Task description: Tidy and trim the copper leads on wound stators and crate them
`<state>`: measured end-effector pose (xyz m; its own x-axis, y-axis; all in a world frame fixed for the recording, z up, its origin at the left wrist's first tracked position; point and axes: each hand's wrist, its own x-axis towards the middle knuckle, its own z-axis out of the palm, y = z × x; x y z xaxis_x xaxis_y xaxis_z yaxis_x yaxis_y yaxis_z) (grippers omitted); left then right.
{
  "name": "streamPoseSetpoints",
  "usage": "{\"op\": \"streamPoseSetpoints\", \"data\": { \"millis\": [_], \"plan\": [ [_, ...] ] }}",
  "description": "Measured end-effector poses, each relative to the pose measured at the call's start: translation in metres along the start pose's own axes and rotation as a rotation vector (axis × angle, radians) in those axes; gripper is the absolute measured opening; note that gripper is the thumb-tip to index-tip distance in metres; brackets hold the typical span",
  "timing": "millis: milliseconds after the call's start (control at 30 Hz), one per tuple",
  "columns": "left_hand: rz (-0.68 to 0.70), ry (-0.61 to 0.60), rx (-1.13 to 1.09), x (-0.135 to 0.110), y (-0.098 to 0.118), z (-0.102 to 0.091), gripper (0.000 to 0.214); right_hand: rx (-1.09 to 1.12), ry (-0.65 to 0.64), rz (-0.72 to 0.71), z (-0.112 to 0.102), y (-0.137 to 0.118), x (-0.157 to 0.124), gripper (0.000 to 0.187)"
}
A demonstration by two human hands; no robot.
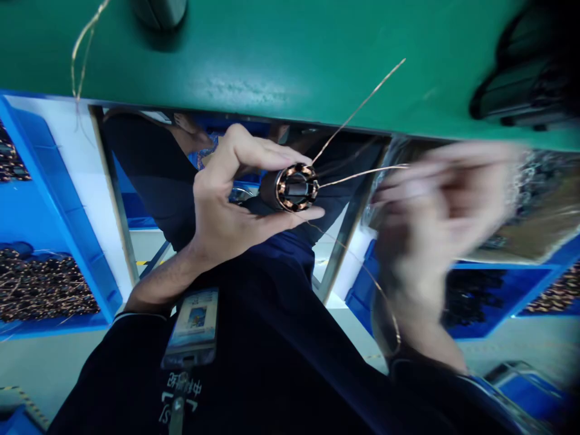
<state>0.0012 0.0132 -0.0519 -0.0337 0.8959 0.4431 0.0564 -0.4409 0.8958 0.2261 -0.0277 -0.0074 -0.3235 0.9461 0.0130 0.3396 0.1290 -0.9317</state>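
My left hand (240, 193) is closed round a small motor stator (296, 188), a dark ring with copper windings, its open end facing right. Copper wire leads stick out of it: one lead (360, 107) slants up over the green bench, and another thin one (371, 278) curves down to the right. A third copper wire (362, 175) runs from the stator to the fingers of my right hand (435, 199). That hand is smeared by motion, but the wire ends at its pinched fingertips.
A green bench (272, 54) spans the top, bearing a dark cylinder (161, 12) and dark parts (530, 84) at right. Blue bins (49, 199) with copper-wound parts stand at left; more bins (502, 302) are at right. A badge (193, 326) hangs at my chest.
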Motion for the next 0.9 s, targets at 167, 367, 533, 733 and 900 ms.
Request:
{"op": "streamPoseSetpoints", "data": {
  "millis": [167,367,533,733,900],
  "plan": [
    [0.098,0.034,-0.060,0.002,-0.013,0.012,0.056,0.291,0.092,0.129,0.045,0.002,0.009,0.075],
    [0.023,-0.366,-0.137,0.024,-0.017,-0.035,0.078,0.298,0.244,0.072,0.040,-0.003,0.022,0.051],
    [-0.019,-0.090,-0.004,0.027,0.004,-0.023,0.025,0.277,0.172,0.141,0.037,-0.010,0.024,0.043],
    [-0.266,0.258,-0.170,-0.007,0.007,-0.002,0.023,0.481,0.174,0.207,0.037,-0.021,0.020,0.055],
    [-0.680,0.300,-0.280,-0.044,-0.004,-0.010,0.044,0.558,0.222,0.264,0.027,-0.024,0.018,0.047]
  ]
}}
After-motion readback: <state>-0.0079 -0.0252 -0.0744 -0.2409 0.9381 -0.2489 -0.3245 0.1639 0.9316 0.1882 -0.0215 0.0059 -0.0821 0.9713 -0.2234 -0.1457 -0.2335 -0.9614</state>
